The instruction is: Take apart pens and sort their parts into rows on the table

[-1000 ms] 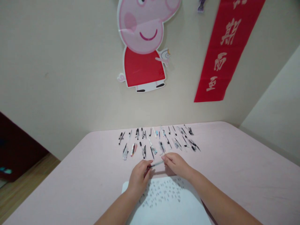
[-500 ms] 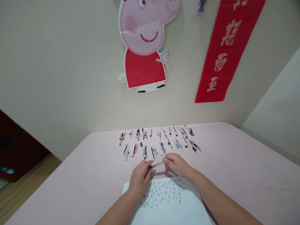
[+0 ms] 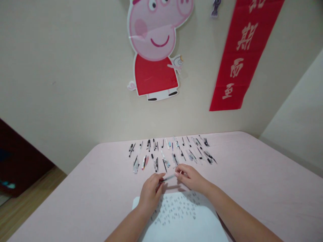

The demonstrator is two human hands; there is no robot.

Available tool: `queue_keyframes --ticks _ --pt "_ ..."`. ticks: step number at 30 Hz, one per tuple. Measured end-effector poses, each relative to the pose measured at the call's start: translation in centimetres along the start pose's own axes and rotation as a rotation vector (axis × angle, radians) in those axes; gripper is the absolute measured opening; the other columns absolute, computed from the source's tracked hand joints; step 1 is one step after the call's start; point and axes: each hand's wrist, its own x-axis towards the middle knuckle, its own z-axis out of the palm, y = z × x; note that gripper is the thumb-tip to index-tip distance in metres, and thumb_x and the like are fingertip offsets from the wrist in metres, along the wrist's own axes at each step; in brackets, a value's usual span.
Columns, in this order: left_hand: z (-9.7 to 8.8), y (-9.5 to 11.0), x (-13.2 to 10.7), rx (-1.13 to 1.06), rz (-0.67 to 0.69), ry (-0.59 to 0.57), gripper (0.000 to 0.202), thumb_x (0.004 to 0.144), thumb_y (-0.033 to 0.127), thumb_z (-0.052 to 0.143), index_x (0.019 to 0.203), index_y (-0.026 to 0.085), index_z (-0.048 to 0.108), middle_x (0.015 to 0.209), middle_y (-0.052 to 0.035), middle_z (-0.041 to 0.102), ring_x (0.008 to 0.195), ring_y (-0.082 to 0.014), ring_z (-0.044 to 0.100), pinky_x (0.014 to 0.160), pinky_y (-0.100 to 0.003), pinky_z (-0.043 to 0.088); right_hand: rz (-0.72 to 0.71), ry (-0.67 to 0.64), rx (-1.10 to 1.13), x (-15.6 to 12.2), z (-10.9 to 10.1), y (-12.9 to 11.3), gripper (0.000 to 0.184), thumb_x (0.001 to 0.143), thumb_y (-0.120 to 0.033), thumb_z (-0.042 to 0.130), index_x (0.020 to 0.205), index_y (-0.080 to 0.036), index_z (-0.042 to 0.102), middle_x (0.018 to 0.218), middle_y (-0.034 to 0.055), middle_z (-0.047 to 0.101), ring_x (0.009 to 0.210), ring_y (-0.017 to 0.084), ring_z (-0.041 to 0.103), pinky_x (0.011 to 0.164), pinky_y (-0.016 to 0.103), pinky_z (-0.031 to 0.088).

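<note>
Between my two hands is a slim pen (image 3: 168,178) with a clear barrel and a dark part at its left end. My left hand (image 3: 150,191) is closed around the dark end. The fingertips of my right hand (image 3: 191,176) pinch the other end. Below them lies a white sheet of paper (image 3: 184,230) covered in its upper part with rows of dark handwritten characters. Several disassembled pens (image 3: 155,163), with caps, barrels and refills, lie in two rows beyond my hands.
The pink-covered table (image 3: 101,188) meets the wall at the back. On the wall hang a cartoon pig cutout (image 3: 156,75) and a red banner (image 3: 232,74) with pale characters. A wooden floor (image 3: 32,198) shows beyond the table's left edge.
Both hands keep nearly the same place and hold on the pen. The camera view has shifted very slightly.
</note>
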Motion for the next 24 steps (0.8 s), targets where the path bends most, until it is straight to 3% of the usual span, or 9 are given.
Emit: queue_keyframes --ticks 3,8,14,24 --pt "0.01 0.01 -0.05 0.007 -0.011 -0.007 0.031 0.084 0.016 0.049 0.112 0.021 0.059 0.09 -0.0048 0.066 0.084 -0.0178 0.062 0.075 -0.032 0.05 -0.043 0.001 -0.014 0.02 0.05 0.0 0.021 0.087 -0.033 0.047 0.074 -0.018 0.054 0.074 0.0022 0.057 0.07 0.016 0.052 0.065 0.026 0.039" --pt "0.18 -0.12 -0.1 0.011 -0.005 0.004 0.031 0.083 0.016 0.05 0.113 0.021 0.059 0.089 -0.0043 0.066 0.084 -0.0177 0.062 0.076 -0.032 0.05 0.0 -0.011 -0.074 0.08 0.47 0.21 0.038 0.092 -0.033 0.038 0.057 -0.018 0.045 0.058 -0.0017 0.046 0.06 0.013 0.046 0.059 0.025 0.035" --pt "0.14 0.09 -0.06 0.015 -0.009 0.01 0.031 0.083 0.017 0.05 0.112 0.02 0.059 0.088 -0.0044 0.066 0.083 -0.0178 0.063 0.075 -0.031 0.051 -0.033 -0.008 -0.025 -0.02 0.09 0.0 0.018 0.087 -0.03 0.048 0.075 -0.018 0.055 0.075 0.0018 0.057 0.07 0.016 0.052 0.063 0.026 0.038" --pt "0.17 0.12 -0.18 0.066 0.014 0.007 0.033 0.082 0.015 0.05 0.113 0.022 0.059 0.085 -0.0037 0.067 0.081 -0.0178 0.064 0.073 -0.032 0.051 0.007 0.023 -0.063 0.18 0.81 0.17 0.031 0.089 -0.028 0.042 0.059 -0.019 0.044 0.061 -0.001 0.049 0.062 0.015 0.048 0.06 0.025 0.035"
